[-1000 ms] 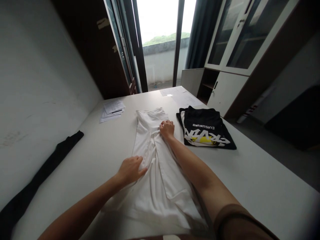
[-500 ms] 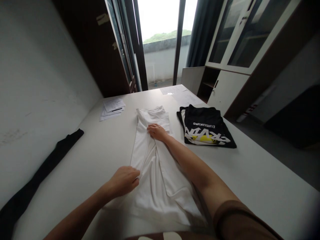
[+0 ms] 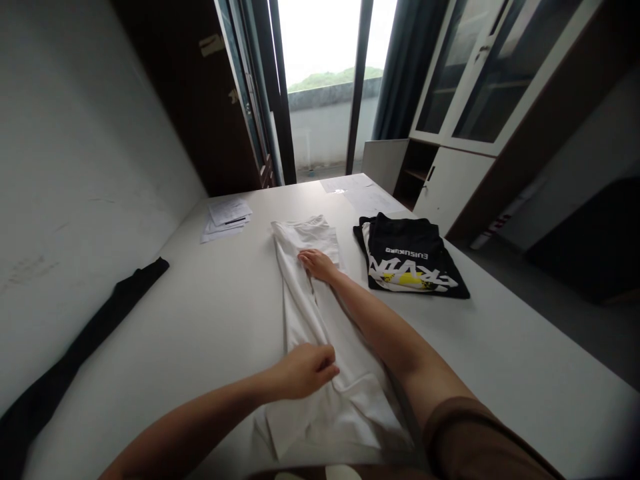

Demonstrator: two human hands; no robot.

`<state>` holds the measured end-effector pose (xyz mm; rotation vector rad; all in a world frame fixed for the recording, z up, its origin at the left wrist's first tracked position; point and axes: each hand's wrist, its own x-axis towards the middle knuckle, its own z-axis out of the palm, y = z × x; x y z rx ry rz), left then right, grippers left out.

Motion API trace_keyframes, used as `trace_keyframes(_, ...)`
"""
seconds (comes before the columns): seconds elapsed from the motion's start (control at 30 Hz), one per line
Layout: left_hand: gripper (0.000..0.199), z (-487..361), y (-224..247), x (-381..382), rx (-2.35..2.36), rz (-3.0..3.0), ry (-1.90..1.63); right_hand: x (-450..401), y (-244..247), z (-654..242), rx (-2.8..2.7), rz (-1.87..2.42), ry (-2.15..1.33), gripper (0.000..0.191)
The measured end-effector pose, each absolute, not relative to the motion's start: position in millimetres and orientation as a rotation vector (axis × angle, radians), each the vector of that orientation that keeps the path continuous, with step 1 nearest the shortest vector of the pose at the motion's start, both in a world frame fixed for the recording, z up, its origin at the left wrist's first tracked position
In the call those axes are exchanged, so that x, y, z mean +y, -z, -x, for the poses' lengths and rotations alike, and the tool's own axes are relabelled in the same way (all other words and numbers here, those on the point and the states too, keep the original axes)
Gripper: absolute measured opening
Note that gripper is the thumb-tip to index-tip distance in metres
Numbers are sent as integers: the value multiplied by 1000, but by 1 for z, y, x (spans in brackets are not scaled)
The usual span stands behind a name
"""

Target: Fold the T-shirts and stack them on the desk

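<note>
A white garment [image 3: 300,293] lies lengthwise on the white table, with a gathered edge at its far end and loose creases near me. My left hand [image 3: 307,370] is closed in a pinch on the cloth of its nearer half, drawing the left side inward. Farther up, my right hand [image 3: 317,263] rests palm down on the garment, fingers stretched out and pressing it flat. Under my left hand and forearm part of the cloth is hidden. Whether the garment is a shirt or trousers, I cannot tell.
A folded stack of black clothes [image 3: 407,253] with white and yellow print sits to the right. Papers [image 3: 227,217] lie at the far left, more sheets [image 3: 367,193] at the far edge. A long black cloth [image 3: 95,333] lies along the wall. Cabinets [image 3: 455,180] stand beyond.
My left hand has moved right, bringing the garment's left edge inward over the middle, so the near part is narrower. The right hand has stayed almost in place.
</note>
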<state>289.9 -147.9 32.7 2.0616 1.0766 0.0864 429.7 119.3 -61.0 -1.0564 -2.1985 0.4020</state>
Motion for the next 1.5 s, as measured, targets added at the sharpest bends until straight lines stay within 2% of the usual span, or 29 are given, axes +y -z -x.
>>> trace_keyframes(0.23, 30, -279, -42, -142, 892, -2039, 95, 117, 60, -430, -2291, 1146, -351, 36)
trace_keyframes(0.3, 32, -271, -41, -132, 929, -1963, 86, 115, 59, -430, -2350, 1217, -323, 43)
trace_keyframes(0.43, 30, -255, -31, -103, 1231, -1984, -152, 111, 54, -429, -2467, 1338, -290, 55)
trace_keyframes(0.6, 13, -237, -8, -81, 1527, -2316, -384, 112, 51, -421, -2519, 1480, -289, 61)
trace_keyframes(0.77, 32, -224, 9, -89, 1734, -2476, -384, 118, 54, -408, -2446, 1605, -267, 63)
trace_keyframes(0.9, 54, -210, 12, -92, 1913, -2438, -298, 124, 56, -402, -2389, 1666, -244, 62)
trace_keyframes(0.97, 58, -203, 11, -95, 1944, -2394, -256, 128, 56, -400, -2365, 1678, -236, 61)
trace_keyframes(1.13, 57, -194, 7, -109, 1708, -2393, -235, 134, 51, -396, -2297, 1667, -225, 56)
trace_keyframes(1.27, 57, -188, 6, -117, 1493, -2455, -232, 126, 41, -395, -2262, 1609, -186, 44)
trace_keyframes(1.5, 41, -175, -2, -113, 1261, -2470, -195, 56, 38, -439, -2339, 1250, -182, 31)
